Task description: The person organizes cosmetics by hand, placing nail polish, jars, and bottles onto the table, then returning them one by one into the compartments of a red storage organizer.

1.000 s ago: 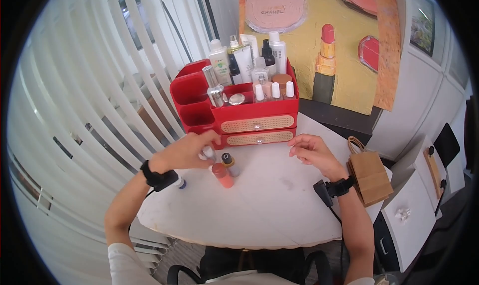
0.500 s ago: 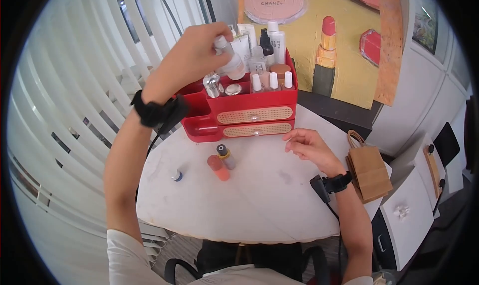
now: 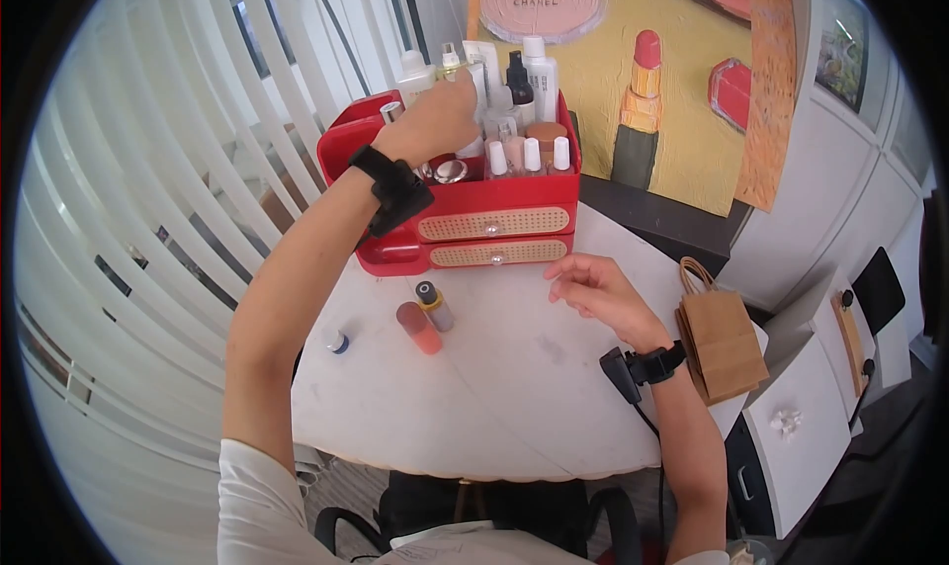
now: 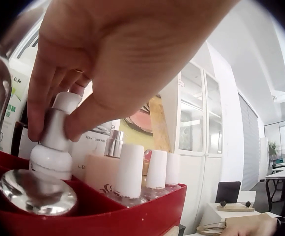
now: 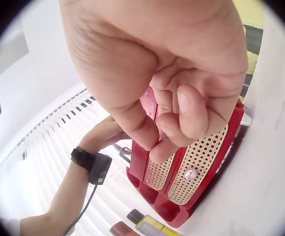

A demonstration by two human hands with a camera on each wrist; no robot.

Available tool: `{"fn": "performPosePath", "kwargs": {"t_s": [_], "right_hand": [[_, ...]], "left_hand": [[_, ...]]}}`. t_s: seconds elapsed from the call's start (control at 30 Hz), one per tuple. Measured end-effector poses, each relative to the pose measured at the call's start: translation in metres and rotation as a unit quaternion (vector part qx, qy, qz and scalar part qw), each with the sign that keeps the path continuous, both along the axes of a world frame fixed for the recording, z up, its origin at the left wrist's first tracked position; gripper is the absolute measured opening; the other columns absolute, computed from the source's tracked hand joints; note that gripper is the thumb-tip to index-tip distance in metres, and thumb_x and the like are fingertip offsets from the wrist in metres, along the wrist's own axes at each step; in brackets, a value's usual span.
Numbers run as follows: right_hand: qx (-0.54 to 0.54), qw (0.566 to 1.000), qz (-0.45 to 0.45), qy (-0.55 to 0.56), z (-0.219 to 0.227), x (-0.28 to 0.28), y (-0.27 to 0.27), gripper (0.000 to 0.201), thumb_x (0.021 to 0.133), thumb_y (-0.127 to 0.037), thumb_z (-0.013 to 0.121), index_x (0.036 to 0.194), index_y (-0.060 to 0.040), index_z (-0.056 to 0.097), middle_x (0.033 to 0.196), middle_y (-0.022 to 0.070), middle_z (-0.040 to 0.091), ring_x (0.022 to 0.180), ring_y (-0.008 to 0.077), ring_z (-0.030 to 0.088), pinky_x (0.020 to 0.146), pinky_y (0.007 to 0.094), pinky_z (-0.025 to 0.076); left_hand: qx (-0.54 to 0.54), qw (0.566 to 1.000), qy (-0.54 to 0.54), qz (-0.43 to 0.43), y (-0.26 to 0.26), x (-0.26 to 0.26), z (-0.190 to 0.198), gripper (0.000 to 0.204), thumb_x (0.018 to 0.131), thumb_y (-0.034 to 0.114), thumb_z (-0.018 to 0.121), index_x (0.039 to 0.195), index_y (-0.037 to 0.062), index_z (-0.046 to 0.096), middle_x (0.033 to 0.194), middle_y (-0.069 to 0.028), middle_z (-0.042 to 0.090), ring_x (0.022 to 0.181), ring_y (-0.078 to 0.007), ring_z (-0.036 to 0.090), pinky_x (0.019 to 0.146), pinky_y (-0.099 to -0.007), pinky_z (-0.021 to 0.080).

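My left hand is over the red makeup organizer. In the left wrist view its thumb and fingers pinch the neck of a small white bottle, upright in a compartment behind a shiny silver round thing. The hand mostly hides that bottle in the head view. My right hand hovers over the table by the lower drawer, fingers loosely curled, holding nothing. A coral bottle with a reddish cap and a dark-capped bottle with a yellow collar stand side by side in front of the organizer.
A small white and blue item lies on the white table at left. Several white-capped bottles stand at the organizer's front right, taller bottles behind. Brown paper bags are at right, blinds along the left.
My left hand lifted the white bottle from the table up to the organizer, then lowered it into a compartment. The right hand stays nearly still; the view shifts slightly.
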State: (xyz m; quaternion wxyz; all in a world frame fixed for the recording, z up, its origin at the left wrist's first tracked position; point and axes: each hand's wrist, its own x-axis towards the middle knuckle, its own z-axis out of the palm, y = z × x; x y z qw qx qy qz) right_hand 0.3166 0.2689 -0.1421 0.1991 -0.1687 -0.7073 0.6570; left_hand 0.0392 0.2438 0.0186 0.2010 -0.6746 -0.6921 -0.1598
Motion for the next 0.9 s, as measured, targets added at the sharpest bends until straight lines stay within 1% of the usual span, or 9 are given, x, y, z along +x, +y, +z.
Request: {"fn": "performPosePath", "kwargs": {"t_s": [0.17, 0.27, 0.33, 0.4, 0.47, 0.5, 0.6, 0.77, 0.9], "right_hand": [[-0.002, 1.0, -0.008, -0.01, 0.001, 0.0, -0.002, 0.018, 0.091, -0.012, 0.061, 0.107, -0.0074, 0.066, 0.083, -0.003, 0.063, 0.062, 0.0017, 0.042, 0.054, 0.0183, 0.033], [0.005, 1.0, -0.011, -0.009, 0.0, 0.0, -0.001, 0.017, 0.091, -0.013, 0.06, 0.107, -0.0085, 0.066, 0.083, -0.0038, 0.063, 0.063, 0.0012, 0.042, 0.055, 0.0178, 0.034], [0.006, 1.0, -0.012, -0.006, -0.001, 0.0, -0.001, 0.017, 0.091, -0.013, 0.06, 0.106, -0.0089, 0.066, 0.084, -0.0041, 0.063, 0.063, 0.0008, 0.042, 0.055, 0.0176, 0.034], [0.002, 1.0, -0.014, -0.007, 0.001, 0.0, -0.002, 0.017, 0.091, -0.012, 0.06, 0.106, -0.008, 0.066, 0.084, -0.0032, 0.063, 0.063, 0.0005, 0.041, 0.054, 0.0177, 0.033], [-0.005, 1.0, -0.012, -0.008, 0.001, -0.001, -0.001, 0.017, 0.091, -0.011, 0.06, 0.107, -0.0075, 0.066, 0.084, -0.0026, 0.063, 0.063, 0.0005, 0.041, 0.054, 0.0176, 0.032], [-0.011, 1.0, -0.012, -0.011, 0.001, -0.001, -0.001, 0.018, 0.091, -0.01, 0.059, 0.107, -0.0069, 0.066, 0.084, -0.002, 0.063, 0.062, 0.0005, 0.041, 0.053, 0.0175, 0.032], [-0.017, 1.0, -0.011, -0.003, 0.002, -0.001, -0.002, 0.018, 0.091, -0.009, 0.059, 0.107, -0.0054, 0.065, 0.083, -0.0008, 0.063, 0.062, 0.0009, 0.041, 0.052, 0.0176, 0.031], [-0.01, 1.0, -0.006, -0.006, -0.001, -0.002, 0.0, 0.018, 0.091, -0.009, 0.059, 0.108, -0.0045, 0.065, 0.083, 0.0, 0.063, 0.061, 0.0014, 0.042, 0.052, 0.018, 0.032], [-0.021, 1.0, -0.009, -0.006, -0.001, -0.002, 0.001, 0.018, 0.091, -0.009, 0.059, 0.108, -0.0043, 0.064, 0.083, -0.0001, 0.063, 0.061, 0.0017, 0.042, 0.051, 0.018, 0.032]], "left_hand": [[-0.027, 0.999, -0.013, 0.034, -0.011, 0.008, 0.005, 0.038, 0.08, 0.011, 0.065, 0.108, -0.0076, 0.046, 0.09, -0.0328, 0.064, 0.086, -0.0479, 0.065, 0.079, -0.0502, 0.051], [0.037, 0.995, 0.079, 0.041, -0.041, 0.025, 0.02, 0.035, 0.083, 0.013, 0.064, 0.11, -0.0045, 0.05, 0.085, -0.0287, 0.066, 0.083, -0.043, 0.067, 0.075, -0.0483, 0.052], [0.102, 0.986, 0.128, -0.015, -0.064, 0.035, 0.03, 0.029, 0.086, 0.017, 0.065, 0.106, -0.0012, 0.056, 0.076, -0.0228, 0.067, 0.075, -0.0354, 0.069, 0.068, -0.043, 0.053], [0.027, 0.999, 0.031, -0.01, -0.093, 0.052, 0.029, 0.023, 0.087, 0.021, 0.067, 0.091, -0.0011, 0.061, 0.068, -0.0167, 0.066, 0.066, -0.0289, 0.067, 0.061, -0.038, 0.05], [-0.075, 0.995, -0.028, -0.057, -0.119, 0.051, 0.014, 0.026, 0.085, 0.022, 0.071, 0.078, -0.0013, 0.062, 0.065, -0.0137, 0.063, 0.06, -0.027, 0.062, 0.057, -0.0364, 0.047], [-0.125, 0.991, -0.022, -0.037, -0.13, 0.044, 0.001, 0.03, 0.082, 0.028, 0.073, 0.079, -0.0005, 0.064, 0.072, -0.0162, 0.067, 0.067, -0.0312, 0.065, 0.063, -0.038, 0.052], [-0.244, 0.965, -0.094, -0.015, -0.159, 0.037, -0.032, 0.035, 0.078, 0.031, 0.077, 0.078, -0.0007, 0.062, 0.071, -0.0188, 0.064, 0.066, -0.0327, 0.064, 0.064, -0.0377, 0.051], [-0.227, 0.941, -0.233, -0.09, -0.181, 0.032, -0.076, 0.028, 0.078, 0.017, 0.076, 0.086, -0.0005, 0.056, 0.078, -0.0149, 0.067, 0.07, -0.0275, 0.067, 0.063, -0.0344, 0.051], [-0.217, 0.959, -0.169, -0.075, -0.185, 0.034, -0.073, 0.026, 0.078, 0.01, 0.077, 0.087, 0.0005, 0.054, 0.076, -0.0107, 0.066, 0.069, -0.022, 0.068, 0.064, -0.0318, 0.054]]}}
